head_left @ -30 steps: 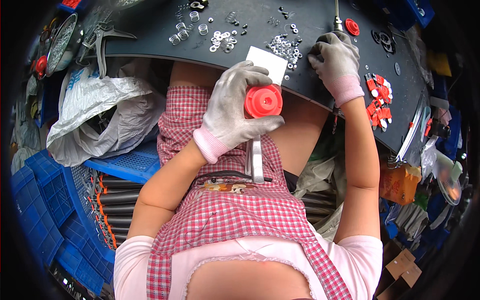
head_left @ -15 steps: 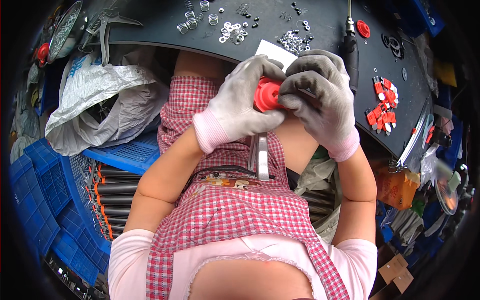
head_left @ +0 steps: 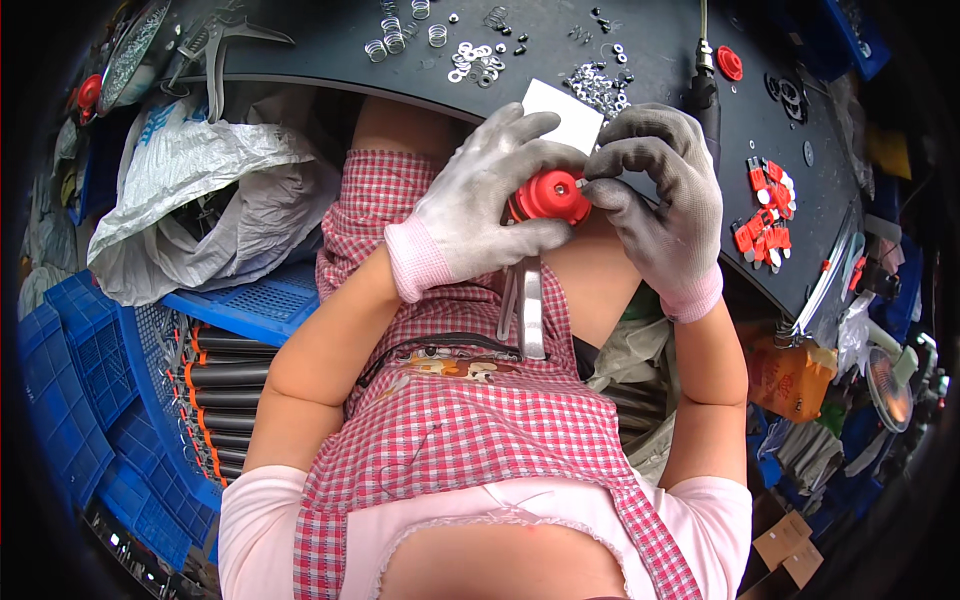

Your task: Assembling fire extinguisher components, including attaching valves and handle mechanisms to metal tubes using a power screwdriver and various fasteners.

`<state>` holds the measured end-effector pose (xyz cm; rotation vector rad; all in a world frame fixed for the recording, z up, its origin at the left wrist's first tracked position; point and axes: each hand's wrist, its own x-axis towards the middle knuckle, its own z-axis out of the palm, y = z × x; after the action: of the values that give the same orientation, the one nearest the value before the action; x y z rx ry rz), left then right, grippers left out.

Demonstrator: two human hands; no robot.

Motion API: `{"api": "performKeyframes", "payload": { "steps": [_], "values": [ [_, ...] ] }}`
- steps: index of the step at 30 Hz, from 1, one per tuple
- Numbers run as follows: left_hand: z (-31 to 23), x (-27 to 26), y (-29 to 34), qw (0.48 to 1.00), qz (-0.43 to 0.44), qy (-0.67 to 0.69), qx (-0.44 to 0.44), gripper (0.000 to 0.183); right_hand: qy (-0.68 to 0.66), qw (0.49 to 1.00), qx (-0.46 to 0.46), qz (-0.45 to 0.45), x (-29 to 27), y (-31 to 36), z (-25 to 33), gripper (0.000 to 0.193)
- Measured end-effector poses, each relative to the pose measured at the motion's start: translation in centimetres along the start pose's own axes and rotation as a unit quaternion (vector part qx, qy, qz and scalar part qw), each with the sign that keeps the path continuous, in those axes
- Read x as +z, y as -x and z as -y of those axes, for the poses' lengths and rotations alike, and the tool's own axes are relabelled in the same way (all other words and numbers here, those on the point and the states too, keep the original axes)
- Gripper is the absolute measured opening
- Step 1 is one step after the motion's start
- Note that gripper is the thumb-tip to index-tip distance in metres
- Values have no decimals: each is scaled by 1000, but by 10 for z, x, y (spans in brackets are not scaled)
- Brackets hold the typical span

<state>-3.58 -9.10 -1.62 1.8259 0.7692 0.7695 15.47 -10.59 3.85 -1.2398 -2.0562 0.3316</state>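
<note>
Beside lap, blue crate (head_left: 150, 368) of black tubes (head_left: 235, 375); left hand (head_left: 468, 200) grasping red part (head_left: 550, 198); right hand (head_left: 675, 205), grip unclear.

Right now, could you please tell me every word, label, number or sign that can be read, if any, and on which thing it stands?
None can be read with certainty.
White sack: blue lettering, partly lost in folds.
Orange bag: printed marks, too small and blurred.
Red part in the left hand: no lettering visible.
</note>
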Motion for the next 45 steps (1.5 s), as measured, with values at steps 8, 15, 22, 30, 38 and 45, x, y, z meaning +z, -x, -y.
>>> {"api": "performKeyframes", "payload": {
  "steps": [8, 15, 22, 30, 38, 45],
  "values": [
    [1, 9, 4, 998, -65, -19, -16, 57, 80, 992, -89, 50, 2, 4, 10, 22],
    [1, 19, 6, 992, -119, -46, 3, 57, -22, 982, 180, 53, 8, 8, 35, 13],
    [2, 17, 6, 992, -112, -64, 8, 58, -166, 953, 244, 71, -4, 3, 28, 15],
    [3, 17, 4, 987, -141, -60, 42, 53, 79, 988, -85, 100, -5, 8, 11, 18],
    [5, 16, 2, 989, -132, -64, 35, 54, -85, 987, 87, 105, 1, -1, 17, 20],
    [4, 17, 3, 987, -144, -59, 32, 55, 115, 983, -118, 81, 3, 6, 11, 24]
  ]
}}
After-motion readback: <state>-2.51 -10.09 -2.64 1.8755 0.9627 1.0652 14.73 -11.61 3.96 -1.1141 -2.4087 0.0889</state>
